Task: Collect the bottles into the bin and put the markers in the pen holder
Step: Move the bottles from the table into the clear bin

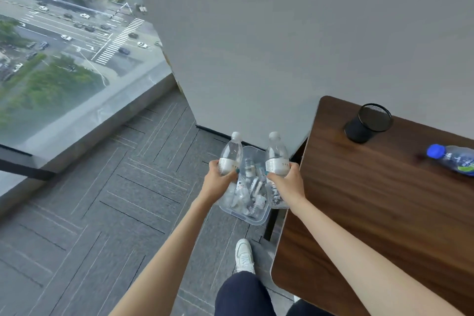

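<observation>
Views: 1. Head camera, wide-angle, worn on the person. Faces forward and steeply down from standing height.
- Centre, near: clear bin on carpeted floor.
- Right: corner of wooden table, close below.
- Upper left: window, street far beneath.
- Top: grey wall.

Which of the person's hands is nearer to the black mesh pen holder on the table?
Right. The right hand grips a bottle beside the table, left of the pen holder; the left hand grips another bottle farther left, across the bin.
</observation>
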Demonstrator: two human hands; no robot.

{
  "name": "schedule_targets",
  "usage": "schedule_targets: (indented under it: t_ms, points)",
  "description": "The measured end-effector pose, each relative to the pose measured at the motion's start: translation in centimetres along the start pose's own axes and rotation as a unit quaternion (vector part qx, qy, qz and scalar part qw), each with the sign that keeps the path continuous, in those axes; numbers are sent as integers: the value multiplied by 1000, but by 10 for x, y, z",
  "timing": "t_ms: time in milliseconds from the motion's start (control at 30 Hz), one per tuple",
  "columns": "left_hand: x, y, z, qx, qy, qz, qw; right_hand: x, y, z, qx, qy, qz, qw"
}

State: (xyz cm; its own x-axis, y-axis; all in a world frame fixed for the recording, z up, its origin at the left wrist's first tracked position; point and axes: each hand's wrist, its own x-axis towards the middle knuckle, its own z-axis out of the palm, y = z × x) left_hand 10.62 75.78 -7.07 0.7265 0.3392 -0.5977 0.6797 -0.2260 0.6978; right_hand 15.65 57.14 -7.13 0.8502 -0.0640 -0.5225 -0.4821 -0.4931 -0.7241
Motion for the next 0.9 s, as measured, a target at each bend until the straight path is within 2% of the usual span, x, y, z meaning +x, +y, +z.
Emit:
schedule_targets:
  t_ms: [167,400,533,600,733,900]
  points:
    - [36,-4,4,1,-62,-25,998,13,3,10,9,24,52,998]
    - [78,6,18,6,-120,-34,992,25,5,14,25,33,82,996]
    - [95,14,28,120,-117,-31,985,27,7,14,32,37,102,994]
    - [98,18,29,141,-104,-23,984,27,9,15,31,37,111,993]
    - [105,14,28,131,-114,-2,985,28,12,18,27,35,122,992]
    - [104,9,19,42,-109,15,993,29,15,24,21,19,139,990]
